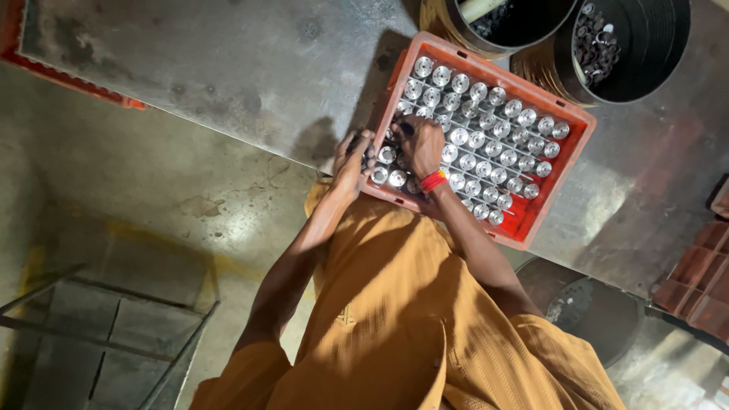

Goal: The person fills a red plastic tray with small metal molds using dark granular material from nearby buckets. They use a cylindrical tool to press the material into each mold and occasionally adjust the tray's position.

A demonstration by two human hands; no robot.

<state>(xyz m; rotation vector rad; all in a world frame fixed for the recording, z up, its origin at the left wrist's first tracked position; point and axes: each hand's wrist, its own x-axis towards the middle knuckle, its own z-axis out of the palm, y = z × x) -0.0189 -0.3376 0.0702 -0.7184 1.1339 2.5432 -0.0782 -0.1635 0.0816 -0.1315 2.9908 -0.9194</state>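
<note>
A red plastic crate (pixel 571 156) lies on a grey metal table (pixel 228 68). It is filled with rows of shiny round metal parts (pixel 497 144) standing on end. Both my hands are at its near left corner. My left hand (pixel 351 161) curls over the crate's rim and touches the parts in the corner; what it grips is hidden. My right hand (pixel 421 143), with a red band at the wrist, is inside the crate, its fingers closed around one of the metal parts. My orange shirt fills the lower part of the view.
Two black buckets (pixel 653 53) stand behind the crate, the right one holding small metal pieces. Another red crate edge (pixel 68 80) is far left and reddish crates (pixel 702 273) far right. A metal frame (pixel 114 334) stands on the floor.
</note>
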